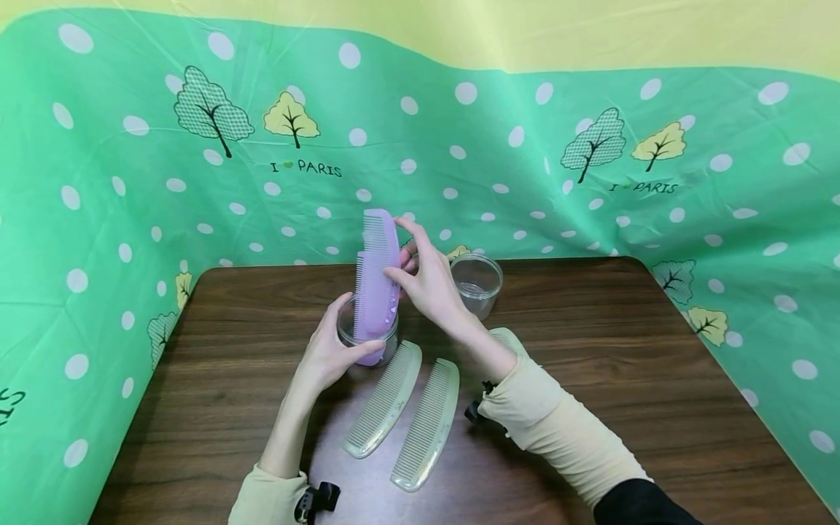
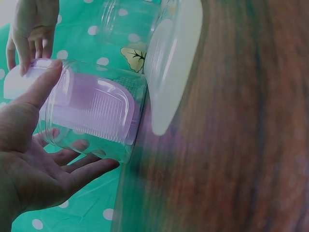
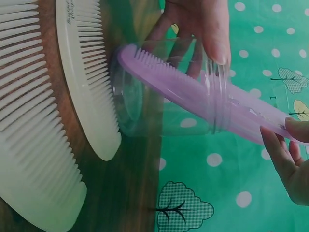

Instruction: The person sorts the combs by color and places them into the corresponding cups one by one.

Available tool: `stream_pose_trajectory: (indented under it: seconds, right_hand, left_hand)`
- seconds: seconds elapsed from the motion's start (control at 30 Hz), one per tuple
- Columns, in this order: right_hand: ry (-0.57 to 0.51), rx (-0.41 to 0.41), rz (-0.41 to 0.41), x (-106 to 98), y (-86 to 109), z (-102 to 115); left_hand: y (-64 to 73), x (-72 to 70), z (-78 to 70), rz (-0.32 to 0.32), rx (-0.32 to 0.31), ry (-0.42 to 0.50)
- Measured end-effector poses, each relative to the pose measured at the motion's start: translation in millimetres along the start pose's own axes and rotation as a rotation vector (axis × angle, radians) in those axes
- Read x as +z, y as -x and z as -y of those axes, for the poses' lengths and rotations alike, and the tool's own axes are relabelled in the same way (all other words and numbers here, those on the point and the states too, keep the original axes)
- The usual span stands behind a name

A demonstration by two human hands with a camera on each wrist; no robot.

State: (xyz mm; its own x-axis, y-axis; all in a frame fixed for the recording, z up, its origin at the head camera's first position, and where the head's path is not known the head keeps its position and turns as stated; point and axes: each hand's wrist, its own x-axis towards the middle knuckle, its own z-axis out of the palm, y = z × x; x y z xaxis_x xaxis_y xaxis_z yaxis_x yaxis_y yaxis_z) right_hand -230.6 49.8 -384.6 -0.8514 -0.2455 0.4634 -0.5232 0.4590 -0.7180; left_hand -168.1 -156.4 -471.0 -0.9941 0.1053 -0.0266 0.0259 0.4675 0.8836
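Note:
My left hand holds a clear jar upright on the table, thumb on one side and fingers on the other. Two lilac combs overlap at the jar: the nearer comb stands with its lower end inside, and the farther comb rises higher behind it. Their teeth face left in the head view. Above the jar's mouth, my right hand pinches a lilac comb between thumb and fingers. In the right wrist view, a lilac comb leans slantwise through the jar, its end near the bottom.
Two pale green combs, a left one and a right one, lie in front of the jar. A third green comb is partly under my right forearm. A second clear jar stands near the table's back edge, before a patterned curtain.

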Motion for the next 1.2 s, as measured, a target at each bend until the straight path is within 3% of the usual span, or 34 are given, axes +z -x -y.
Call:
stream_pose_trajectory:
  seconds: [0.23,0.47,1.2]
  right_hand:
    - [-0.003,0.041,0.049,6.5,4.6,-4.7]
    - [0.079,0.037,0.052,12.2,8.3,-12.0]
    - [0.135,0.085,0.121,14.9,13.8,-18.9]
  left_hand:
    - [-0.2,-0.2,1.3,0.0,0.003,-0.003]
    - [-0.6,0.6,1.5,-0.002,-0.001,0.0]
    - [-0.6,0.5,0.2,-0.015,0.022,0.021]
